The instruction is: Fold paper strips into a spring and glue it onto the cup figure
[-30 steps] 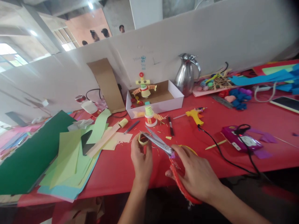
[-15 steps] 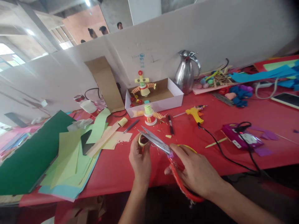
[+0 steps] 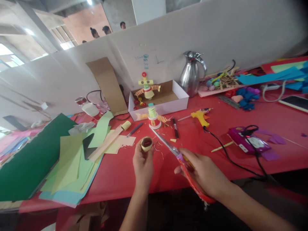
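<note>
Between its thumb and fingers, my left hand (image 3: 143,163) holds a short cardboard tube (image 3: 146,144) wrapped in pale yellow paper, its hollow end facing up. My right hand (image 3: 204,173) grips red-handled scissors (image 3: 173,149). Their blades are closed and point up and left, apart from the tube. Just beyond the blade tips stands a paper figure (image 3: 154,121) with a red and white base and pleated orange arms. Behind it, a finished-looking figure (image 3: 147,89) with a yellow face bar is at a white box (image 3: 160,109). Small paper scraps lie around the blades.
Coloured paper sheets (image 3: 69,163) and a green board (image 3: 36,160) lie at the left. A black marker (image 3: 175,128), a yellow glue gun (image 3: 200,118) and a purple power box (image 3: 247,141) with a trailing cord are to the right. A steel jug (image 3: 191,73) stands behind.
The scissor blades have gone from open at the tube's rim to closed. My right hand has moved slightly right and down, taking the scissors off the tube.
</note>
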{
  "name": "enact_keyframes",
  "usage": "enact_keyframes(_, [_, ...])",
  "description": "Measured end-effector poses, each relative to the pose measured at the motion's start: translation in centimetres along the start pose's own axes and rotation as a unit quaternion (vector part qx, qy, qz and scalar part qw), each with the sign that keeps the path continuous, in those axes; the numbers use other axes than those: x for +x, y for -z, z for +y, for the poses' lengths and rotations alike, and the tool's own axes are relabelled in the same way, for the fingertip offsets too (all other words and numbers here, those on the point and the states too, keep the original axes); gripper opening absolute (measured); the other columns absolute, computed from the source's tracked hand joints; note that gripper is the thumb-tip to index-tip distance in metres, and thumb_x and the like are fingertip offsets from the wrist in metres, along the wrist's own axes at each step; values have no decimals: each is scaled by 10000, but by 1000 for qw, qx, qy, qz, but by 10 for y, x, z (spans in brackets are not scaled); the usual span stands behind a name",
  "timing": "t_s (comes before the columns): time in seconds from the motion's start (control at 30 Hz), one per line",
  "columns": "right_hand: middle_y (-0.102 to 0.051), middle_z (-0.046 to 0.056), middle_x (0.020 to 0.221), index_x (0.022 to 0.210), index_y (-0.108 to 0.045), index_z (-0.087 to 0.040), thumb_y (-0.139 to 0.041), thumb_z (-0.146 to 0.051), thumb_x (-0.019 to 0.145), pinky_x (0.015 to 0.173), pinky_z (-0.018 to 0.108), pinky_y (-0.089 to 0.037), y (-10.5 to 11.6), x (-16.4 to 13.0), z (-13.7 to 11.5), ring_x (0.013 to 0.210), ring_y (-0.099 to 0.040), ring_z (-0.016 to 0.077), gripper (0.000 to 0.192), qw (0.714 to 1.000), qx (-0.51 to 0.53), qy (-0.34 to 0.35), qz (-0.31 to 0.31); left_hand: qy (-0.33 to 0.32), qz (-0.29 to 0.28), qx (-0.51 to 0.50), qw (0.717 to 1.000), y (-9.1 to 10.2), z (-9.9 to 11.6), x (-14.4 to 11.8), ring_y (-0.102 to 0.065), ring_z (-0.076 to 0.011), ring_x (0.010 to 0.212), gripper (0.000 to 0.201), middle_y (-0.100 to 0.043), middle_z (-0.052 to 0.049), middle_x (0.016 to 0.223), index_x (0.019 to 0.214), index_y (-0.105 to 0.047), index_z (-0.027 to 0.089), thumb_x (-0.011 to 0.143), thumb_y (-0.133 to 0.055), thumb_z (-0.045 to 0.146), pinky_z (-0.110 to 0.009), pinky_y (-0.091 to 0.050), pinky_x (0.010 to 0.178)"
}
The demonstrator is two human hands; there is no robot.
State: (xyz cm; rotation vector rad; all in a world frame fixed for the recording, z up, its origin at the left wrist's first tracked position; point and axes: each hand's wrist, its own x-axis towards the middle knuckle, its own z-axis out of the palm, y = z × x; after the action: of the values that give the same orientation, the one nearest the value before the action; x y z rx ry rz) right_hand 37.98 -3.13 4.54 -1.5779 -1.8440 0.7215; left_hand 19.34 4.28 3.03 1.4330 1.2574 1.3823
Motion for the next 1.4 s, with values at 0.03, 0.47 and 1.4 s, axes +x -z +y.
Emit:
enact_keyframes(0.03, [-736, 53, 894, 1215, -516, -203, -527, -396, 935, 630, 291, -498, 1, 0, 1, 740, -716, 215, 340, 1000, -20, -4, 10, 6, -2, -15, 1000, 0, 0, 0, -650, -184, 999, 304, -681, -62, 1090, 1145, -613, 224, 856, -641, 316, -325, -505, 887])
enact_keyframes(0.47, [-672, 120, 1064, 1248, -500, -202, -540, -440, 913, 588, 306, -452, 2, 2, 2, 802, -683, 259, 413, 972, -221, 67, 51, 7, -35, 2, 999, -2, 7, 0, -616, -157, 882, 253, -665, -35, 1007, 1110, -585, 219, 881, -607, 324, -285, -473, 808])
enact_keyframes(1.4, [-703, 137, 836, 1183, -473, -132, -431, -317, 947, 614, 321, -425, 16, 39, 64, 779, -714, 292, 303, 915, -340, -210, 47, 72, -79, -12, 994, 18, -35, 44, -583, -162, 906, 338, -676, -40, 1063, 1080, -649, 217, 767, -700, 335, -282, -441, 834])
